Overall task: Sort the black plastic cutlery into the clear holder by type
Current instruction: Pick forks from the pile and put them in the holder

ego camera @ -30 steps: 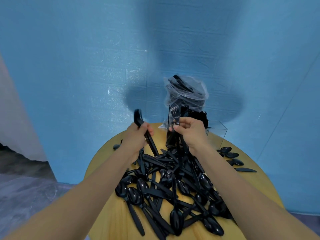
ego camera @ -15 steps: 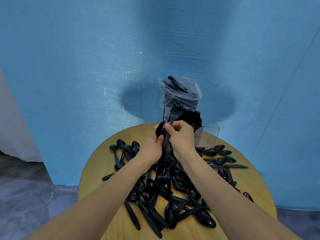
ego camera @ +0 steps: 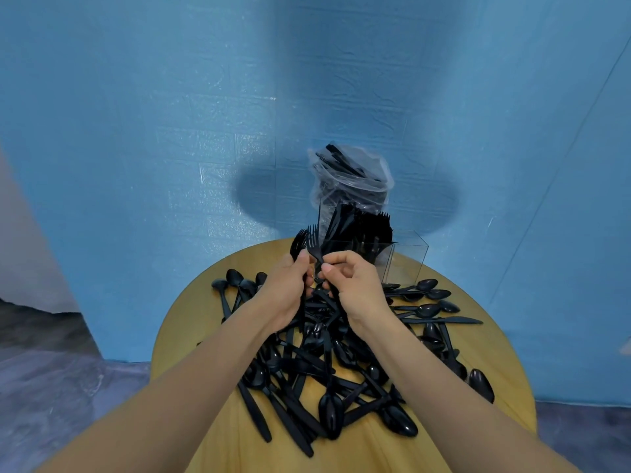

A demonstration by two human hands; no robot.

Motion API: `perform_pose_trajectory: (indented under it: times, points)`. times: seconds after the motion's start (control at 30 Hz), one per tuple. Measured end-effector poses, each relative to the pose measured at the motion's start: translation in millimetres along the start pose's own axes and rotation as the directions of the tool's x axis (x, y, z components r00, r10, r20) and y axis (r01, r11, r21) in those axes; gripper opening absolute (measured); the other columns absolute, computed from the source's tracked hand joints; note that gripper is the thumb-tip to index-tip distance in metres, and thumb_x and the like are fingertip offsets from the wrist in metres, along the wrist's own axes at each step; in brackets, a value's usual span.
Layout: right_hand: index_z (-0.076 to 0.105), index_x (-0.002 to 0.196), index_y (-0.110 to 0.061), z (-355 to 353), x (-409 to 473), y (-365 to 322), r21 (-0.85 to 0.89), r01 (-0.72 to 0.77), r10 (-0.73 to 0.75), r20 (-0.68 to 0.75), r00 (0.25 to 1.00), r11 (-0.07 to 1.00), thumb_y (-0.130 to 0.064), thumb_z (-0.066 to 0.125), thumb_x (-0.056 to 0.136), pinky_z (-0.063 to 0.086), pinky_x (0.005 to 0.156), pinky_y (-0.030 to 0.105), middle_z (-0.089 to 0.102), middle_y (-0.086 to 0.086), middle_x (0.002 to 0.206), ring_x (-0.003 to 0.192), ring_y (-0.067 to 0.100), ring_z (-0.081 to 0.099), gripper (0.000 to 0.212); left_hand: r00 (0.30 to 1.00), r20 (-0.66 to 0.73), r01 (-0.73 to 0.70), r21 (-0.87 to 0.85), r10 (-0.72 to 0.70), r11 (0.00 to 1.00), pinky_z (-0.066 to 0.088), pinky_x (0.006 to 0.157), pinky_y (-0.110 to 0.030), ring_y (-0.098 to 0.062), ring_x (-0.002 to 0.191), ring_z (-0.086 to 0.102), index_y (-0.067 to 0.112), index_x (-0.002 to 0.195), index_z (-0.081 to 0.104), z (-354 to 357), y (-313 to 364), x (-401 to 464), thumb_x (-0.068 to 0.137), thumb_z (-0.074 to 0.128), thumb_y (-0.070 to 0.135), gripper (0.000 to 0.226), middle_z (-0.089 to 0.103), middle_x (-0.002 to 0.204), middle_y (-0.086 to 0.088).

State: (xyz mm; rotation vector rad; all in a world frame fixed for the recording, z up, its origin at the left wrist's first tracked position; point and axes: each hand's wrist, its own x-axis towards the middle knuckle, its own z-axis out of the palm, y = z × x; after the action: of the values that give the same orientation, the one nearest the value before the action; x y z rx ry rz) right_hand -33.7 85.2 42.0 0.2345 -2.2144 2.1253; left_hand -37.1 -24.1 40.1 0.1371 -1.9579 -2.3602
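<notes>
My left hand (ego camera: 288,290) grips black forks (ego camera: 302,242) upright by their handles, tines up. My right hand (ego camera: 355,285) sits close beside it, its thumb and forefinger pinching a fork's neck (ego camera: 316,256). Both hands hover over a heap of black plastic cutlery (ego camera: 317,363) on the round wooden table (ego camera: 211,435). Just behind the hands stands the clear holder (ego camera: 406,257); its left part is packed with upright black forks (ego camera: 362,227) and its right compartment looks empty.
A clear plastic bag of black cutlery (ego camera: 351,179) stands behind the holder against the blue wall. Loose spoons lie at the table's left (ego camera: 235,285) and right (ego camera: 426,298), with a knife (ego camera: 444,321) near the right edge.
My hands have come together in front of the holder. The left hand, which held a piece up at the left, now holds forks beside the right hand, which has shifted its pinch.
</notes>
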Motion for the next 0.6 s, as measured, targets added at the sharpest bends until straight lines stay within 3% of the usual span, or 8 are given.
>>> perform_pose_trajectory:
  times: [0.13, 0.2, 0.3, 0.4, 0.5, 0.6]
  points:
    - [0.061, 0.094, -0.006, 4.4, -2.0, 3.0, -0.025, 0.035, -0.035, 0.020, 0.999, 0.999, -0.003, 0.054, 0.093, 0.050, 0.061, 0.021, 0.062, 0.006, 0.076, 0.055, 0.007, 0.057, 0.007, 0.999, 0.039, -0.013, 0.009, 0.012, 1.000, 0.042, 0.061, -0.023, -0.010, 0.062, 0.047, 0.008, 0.092, 0.051, 3.6, 3.7, -6.4, 0.104, 0.027, 0.024, 0.031, 0.051, 0.072, -0.003]
    - [0.064, 0.095, -0.006, 5.3, -1.2, 5.1, -0.085, 0.056, -0.056, -0.001, 0.998, 0.995, -0.004, 0.056, 0.092, 0.053, 0.065, 0.029, 0.064, 0.009, 0.080, 0.056, 0.009, 0.061, 0.009, 0.998, 0.067, -0.014, 0.014, 0.013, 1.000, 0.049, 0.073, -0.032, -0.020, 0.080, 0.058, 0.006, 0.100, 0.053, 4.4, 3.3, -6.0, 0.104, 0.027, 0.026, 0.033, 0.062, 0.091, -0.012]
    - [0.071, 0.101, -0.013, 7.4, -3.2, 5.6, -0.258, 0.127, -0.138, -0.026, 0.990, 0.958, -0.010, 0.061, 0.090, 0.055, 0.080, 0.035, 0.069, 0.004, 0.089, 0.075, 0.016, 0.067, 0.016, 0.998, 0.049, 0.033, 0.019, -0.034, 0.999, 0.050, 0.091, -0.044, -0.032, 0.107, 0.060, 0.001, 0.114, 0.049, 3.5, 2.5, -6.6, 0.104, 0.029, 0.028, 0.035, 0.061, 0.114, -0.020]
    - [0.071, 0.111, -0.020, 5.8, -9.3, 3.6, -0.397, 0.246, -0.237, 0.072, 0.969, 0.884, -0.009, 0.058, 0.092, 0.044, 0.081, 0.009, 0.059, -0.020, 0.087, 0.084, 0.000, 0.059, 0.025, 0.999, 0.041, 0.029, -0.031, -0.028, 0.999, 0.045, 0.100, -0.043, -0.026, 0.102, 0.060, 0.003, 0.103, 0.052, 0.7, -1.1, -4.5, 0.104, 0.029, 0.024, 0.031, 0.061, 0.103, -0.017]
    - [0.071, 0.110, -0.022, -4.1, -10.9, 3.4, -0.477, 0.304, -0.244, 0.186, 0.952, 0.825, -0.007, 0.056, 0.092, 0.035, 0.072, -0.002, 0.053, -0.028, 0.076, 0.077, -0.016, 0.051, 0.028, 1.000, 0.001, 0.004, -0.017, -0.004, 1.000, 0.048, 0.090, -0.037, -0.016, 0.085, 0.060, 0.009, 0.087, 0.050, -7.5, -6.2, -8.3, 0.104, 0.029, 0.023, 0.031, 0.059, 0.089, -0.009]
    - [0.072, 0.106, -0.029, -18.8, -13.0, 8.8, -0.482, 0.316, -0.195, 0.286, 0.938, 0.817, -0.004, 0.056, 0.092, 0.037, 0.078, 0.000, 0.058, -0.029, 0.075, 0.082, -0.021, 0.051, 0.033, 0.998, -0.016, 0.058, -0.008, -0.058, 0.998, 0.054, 0.075, -0.031, -0.014, 0.081, 0.066, 0.010, 0.095, 0.049, -16.0, -17.5, -15.8, 0.104, 0.030, 0.027, 0.027, 0.064, 0.090, -0.008]
